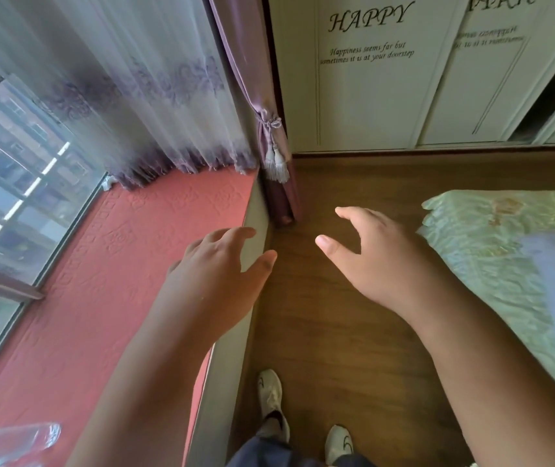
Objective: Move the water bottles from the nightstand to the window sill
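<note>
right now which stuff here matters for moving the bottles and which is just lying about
Part of the job:
- clear plastic bottle, lying on the sill at the lower left
- window sill, red padded top
- left hand and right hand, both empty

Just there:
- sheer curtain
- purple drape
- bed cover
- wardrobe doors
- wooden floor

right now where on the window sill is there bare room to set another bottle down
The red window sill is bare from the curtain hem down past the left hand, between the window glass and the sill's front edge. The only crowded spot is the near corner, where a clear bottle lies.
</note>
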